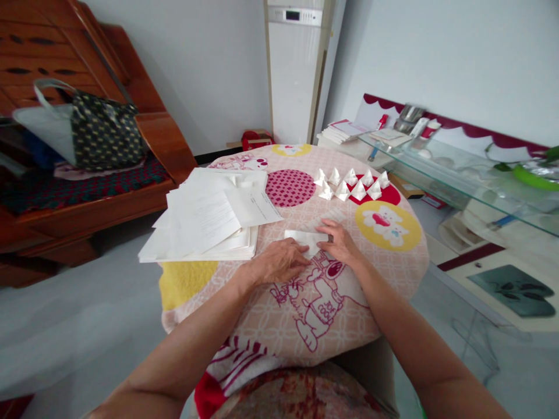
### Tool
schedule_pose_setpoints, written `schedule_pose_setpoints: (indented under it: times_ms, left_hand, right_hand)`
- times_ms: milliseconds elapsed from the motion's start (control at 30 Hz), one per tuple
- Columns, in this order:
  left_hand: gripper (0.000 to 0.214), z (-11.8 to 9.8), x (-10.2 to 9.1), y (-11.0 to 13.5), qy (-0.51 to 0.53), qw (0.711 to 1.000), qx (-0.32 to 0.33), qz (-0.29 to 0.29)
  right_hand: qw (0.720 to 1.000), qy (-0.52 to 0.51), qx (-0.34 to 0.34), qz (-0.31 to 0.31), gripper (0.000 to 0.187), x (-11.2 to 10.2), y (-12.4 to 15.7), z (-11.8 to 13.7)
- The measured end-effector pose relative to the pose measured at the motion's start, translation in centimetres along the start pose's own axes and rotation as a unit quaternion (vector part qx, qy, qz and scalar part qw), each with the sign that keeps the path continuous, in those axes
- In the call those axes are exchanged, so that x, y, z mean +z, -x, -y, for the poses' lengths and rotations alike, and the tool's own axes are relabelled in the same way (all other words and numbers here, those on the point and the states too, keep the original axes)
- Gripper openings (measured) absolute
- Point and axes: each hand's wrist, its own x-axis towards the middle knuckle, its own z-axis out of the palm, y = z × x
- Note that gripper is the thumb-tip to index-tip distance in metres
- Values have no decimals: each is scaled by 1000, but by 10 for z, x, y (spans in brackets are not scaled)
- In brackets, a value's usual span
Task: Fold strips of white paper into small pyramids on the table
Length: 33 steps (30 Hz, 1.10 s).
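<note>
A small folded sheet of white paper (301, 235) lies on the round cloth-covered table (279, 326) between my hands. My left hand (282, 260) is closed, its curled fingertips pressing on the paper's lower left part. With thumb and fingers closed at the paper's right end, my right hand (339, 241) grips that edge. Beyond it stand several small pointed folded-paper shapes (358, 191), set out in two rows. To the left of my hands sits a thick, untidy stack of white paper sheets (196, 224), some of them printed.
On the right a glass-topped cabinet (463, 174) stands close to the table, with papers (345, 131) and metal containers (410, 113) on it. A wooden bench (161, 139) with a patterned bag (105, 131) is at the left. Behind the table rises a white upright unit (294, 75).
</note>
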Motion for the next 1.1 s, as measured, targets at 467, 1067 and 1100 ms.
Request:
schedule_pose_setpoints:
  times_ms: [467, 1067, 1100]
  left_hand:
    - [34, 40, 0, -36, -67, 982, -171, -52]
    - [20, 35, 10, -30, -37, 977, -178, -110]
    - [19, 35, 10, -30, -40, 978, -174, -111]
  right_hand:
    - [1000, 19, -18, -6, 39, 0, 1, 2]
    - [1000, 7, -14, -5, 42, 0, 5, -3]
    - [1000, 8, -16, -6, 42, 0, 5, -3]
